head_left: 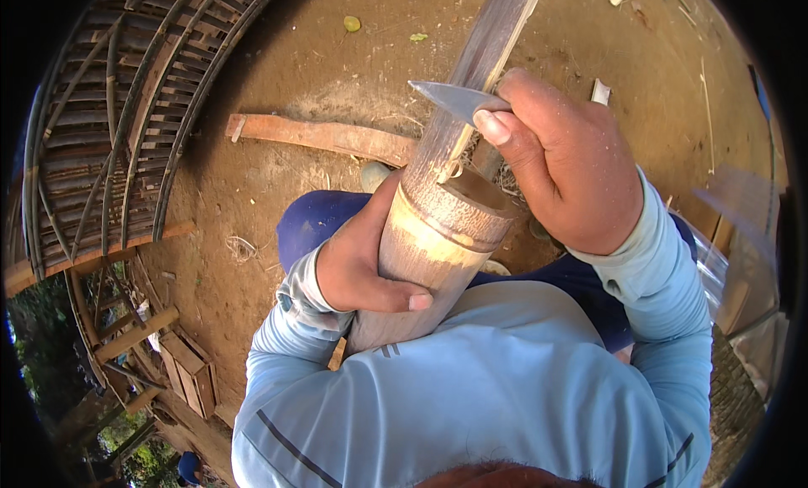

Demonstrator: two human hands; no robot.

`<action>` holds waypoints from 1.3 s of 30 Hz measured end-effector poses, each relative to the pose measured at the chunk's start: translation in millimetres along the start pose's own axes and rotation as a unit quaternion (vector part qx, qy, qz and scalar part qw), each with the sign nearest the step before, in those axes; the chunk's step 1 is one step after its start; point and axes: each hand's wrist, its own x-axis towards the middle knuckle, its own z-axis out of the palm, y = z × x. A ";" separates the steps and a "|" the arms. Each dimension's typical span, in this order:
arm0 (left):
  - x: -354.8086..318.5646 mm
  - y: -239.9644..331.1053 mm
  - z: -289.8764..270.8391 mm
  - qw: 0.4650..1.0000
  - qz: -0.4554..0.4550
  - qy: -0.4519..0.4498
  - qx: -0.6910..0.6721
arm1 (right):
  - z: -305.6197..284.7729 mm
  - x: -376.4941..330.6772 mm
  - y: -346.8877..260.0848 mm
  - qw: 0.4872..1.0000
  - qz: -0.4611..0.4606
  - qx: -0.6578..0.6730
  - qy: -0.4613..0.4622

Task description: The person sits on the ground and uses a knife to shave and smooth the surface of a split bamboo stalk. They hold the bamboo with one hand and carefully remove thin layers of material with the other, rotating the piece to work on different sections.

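Note:
A thick bamboo tube (438,244) leans against my body, its cut open end facing up and away. From one side of its rim a long flat strip of the bamboo wall (484,58) runs on toward the far edge of the view. My left hand (362,256) is wrapped round the tube, thumb across its near side. Over the open end, my right hand (572,160) grips a knife; only its pointed blade (450,99) shows, beside the strip. A curled shaving (453,170) clings where strip and rim meet. The knife's handle is hidden in my fist.
A reddish-brown plank (320,136) lies on the dirt floor (252,176) beyond the tube. At the left stands a slatted bamboo frame (118,126), with a wooden box (187,370) below it. Clear plastic sheeting (741,227) is at the right.

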 end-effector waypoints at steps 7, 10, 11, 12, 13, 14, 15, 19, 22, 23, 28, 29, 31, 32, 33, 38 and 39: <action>2.7 1.3 -0.3 1.000 0.005 -0.009 0.014 | -1.3 -5.5 -4.8 0.999 -0.006 -0.006 -0.049; 4.8 1.4 -0.4 1.000 0.011 -0.016 0.011 | 0.5 -10.6 -6.9 0.998 -0.006 -0.003 -0.067; 5.6 2.1 0.0 1.000 0.013 -0.017 0.007 | 0.5 -12.5 -7.9 0.997 -0.009 -0.001 -0.079; 5.3 1.8 0.0 1.000 0.017 -0.014 0.009 | -0.8 -9.9 -6.2 0.997 -0.006 -0.009 -0.075; 3.9 0.4 0.4 1.000 0.021 -0.010 0.011 | -2.5 -5.5 -3.3 0.997 -0.004 -0.015 -0.073; 2.6 -0.6 0.8 1.000 0.025 -0.005 0.013 | -3.1 -2.9 -1.9 0.997 -0.002 -0.022 -0.070; 1.9 0.3 1.0 1.000 0.018 -0.008 0.021 | -0.8 -5.7 -3.5 0.997 -0.009 -0.013 -0.079; 2.8 3.7 1.2 1.000 -0.015 0.002 0.026 | 6.5 -11.5 -4.8 0.997 -0.039 0.004 -0.072; 3.4 3.8 4.6 1.000 -0.014 0.023 0.012 | 1.9 -7.6 -1.4 0.998 -0.048 -0.013 -0.042; 2.6 2.7 6.1 0.999 -0.010 0.030 0.007 | 0.4 -7.5 -1.0 0.998 -0.049 -0.020 -0.036; 1.3 0.6 0.2 1.000 0.005 -0.017 -0.001 | -5.1 -8.9 0.4 0.991 -0.014 0.029 -0.128; 0.5 -0.1 0.6 1.000 0.004 -0.008 -0.014 | -7.3 -8.4 2.7 0.989 -0.004 0.049 -0.139; 3.2 -0.9 -3.3 0.999 0.025 -0.022 0.006 | -5.7 -12.6 6.6 0.984 0.055 0.153 -0.069; 4.0 -1.4 -4.3 0.999 0.035 -0.030 0.014 | -4.1 -15.7 5.8 0.968 0.111 0.220 -0.042; 3.6 -1.7 -4.3 0.999 0.034 -0.028 0.016 | -2.6 -19.2 4.6 0.944 0.164 0.287 -0.008; 4.4 -1.2 -4.1 0.999 0.036 -0.012 0.006 | -1.0 -26.9 13.1 0.918 0.211 0.334 0.029; 4.7 -0.5 -3.5 0.999 0.040 -0.009 0.019 | -0.3 -30.2 16.8 0.918 0.209 0.337 0.032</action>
